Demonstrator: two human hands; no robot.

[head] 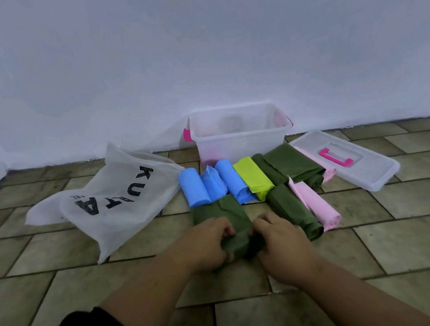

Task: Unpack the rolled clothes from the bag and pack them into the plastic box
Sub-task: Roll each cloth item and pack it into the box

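Observation:
A dark green rolled cloth (pixel 227 214) lies on the tiled floor in front of me. My left hand (pixel 209 243) and my right hand (pixel 278 240) both grip its near end. Behind it lie several more rolls: blue rolls (pixel 193 187), a lime roll (pixel 253 178), dark green rolls (pixel 292 165) and pink rolls (pixel 316 205). The white bag (pixel 114 203) with black letters lies flat at the left. The clear plastic box (pixel 238 141) with pink latches stands open against the wall.
The box's clear lid (pixel 370 167) with a pink handle lies on the floor at the right. A white wall (pixel 192 54) runs behind everything. The floor is brown-green tile (pixel 86 279).

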